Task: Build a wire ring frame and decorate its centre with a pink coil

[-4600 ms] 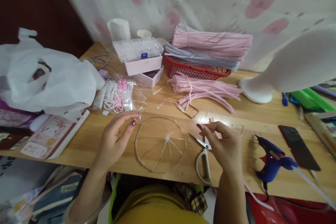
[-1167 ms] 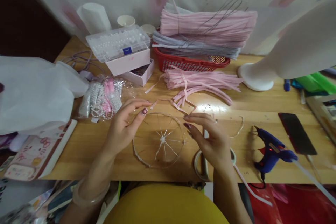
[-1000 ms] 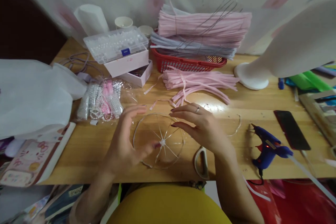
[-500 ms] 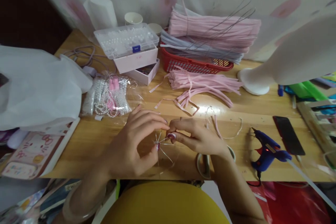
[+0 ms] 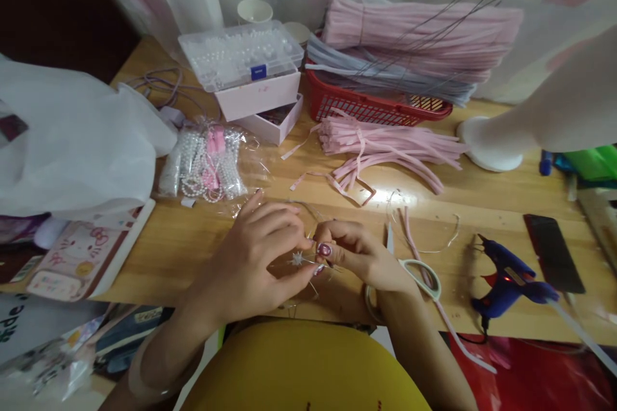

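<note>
A round wire hoop with thin spokes lies at the table's near edge; its white glued hub shows between my hands. My left hand covers the hoop's left side, fingers curled and pinching near the hub. My right hand is closed in a pinch on a spoke right beside the hub. Most of the hoop's rim is hidden under my hands.
White-handled scissors lie just right of my right hand, a blue glue gun and a dark phone farther right. Loose pink strips, a red basket, a bead box, bagged pearls and a white bag sit behind.
Both hands came together from the hoop's rim to its centre and closed into pinches at the hub. The camera tilted, shifting the view slightly.
</note>
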Tool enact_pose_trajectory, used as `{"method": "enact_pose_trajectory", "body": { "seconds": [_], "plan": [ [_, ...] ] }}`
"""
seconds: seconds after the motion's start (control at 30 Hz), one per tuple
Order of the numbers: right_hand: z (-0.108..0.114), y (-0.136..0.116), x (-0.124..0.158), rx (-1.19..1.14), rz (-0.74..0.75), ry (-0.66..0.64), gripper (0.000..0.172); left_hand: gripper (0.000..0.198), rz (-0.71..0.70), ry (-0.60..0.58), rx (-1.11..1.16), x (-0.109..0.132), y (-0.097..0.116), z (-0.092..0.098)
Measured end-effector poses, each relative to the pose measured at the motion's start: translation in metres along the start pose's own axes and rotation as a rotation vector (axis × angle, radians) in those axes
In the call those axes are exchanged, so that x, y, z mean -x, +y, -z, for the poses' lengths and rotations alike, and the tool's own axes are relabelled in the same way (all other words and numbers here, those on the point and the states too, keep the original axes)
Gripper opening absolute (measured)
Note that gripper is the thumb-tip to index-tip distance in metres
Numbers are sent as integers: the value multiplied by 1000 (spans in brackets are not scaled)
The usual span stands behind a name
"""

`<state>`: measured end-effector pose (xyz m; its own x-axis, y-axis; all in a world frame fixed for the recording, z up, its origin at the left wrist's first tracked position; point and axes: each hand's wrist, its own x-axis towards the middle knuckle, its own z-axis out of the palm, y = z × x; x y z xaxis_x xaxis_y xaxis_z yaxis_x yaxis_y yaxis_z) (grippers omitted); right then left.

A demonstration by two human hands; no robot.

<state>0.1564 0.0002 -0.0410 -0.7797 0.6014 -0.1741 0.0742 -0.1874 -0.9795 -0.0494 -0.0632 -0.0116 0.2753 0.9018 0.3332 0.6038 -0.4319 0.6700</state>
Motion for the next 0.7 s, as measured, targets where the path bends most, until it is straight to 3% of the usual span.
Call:
{"method": "enact_pose_trajectory", "body": {
  "seconds": [0.23, 0.53, 0.7],
  "plan": [
    [4, 1, -4, 37, 0, 30, 41, 7, 20, -76, 31, -1, 1, -1],
    [-16, 14, -5, 25, 5, 260, 54, 11, 28, -3, 82, 4, 0, -12],
    [-18, 12, -7, 22, 15, 316, 59, 12, -3, 20, 104, 2, -1, -16]
  ]
}}
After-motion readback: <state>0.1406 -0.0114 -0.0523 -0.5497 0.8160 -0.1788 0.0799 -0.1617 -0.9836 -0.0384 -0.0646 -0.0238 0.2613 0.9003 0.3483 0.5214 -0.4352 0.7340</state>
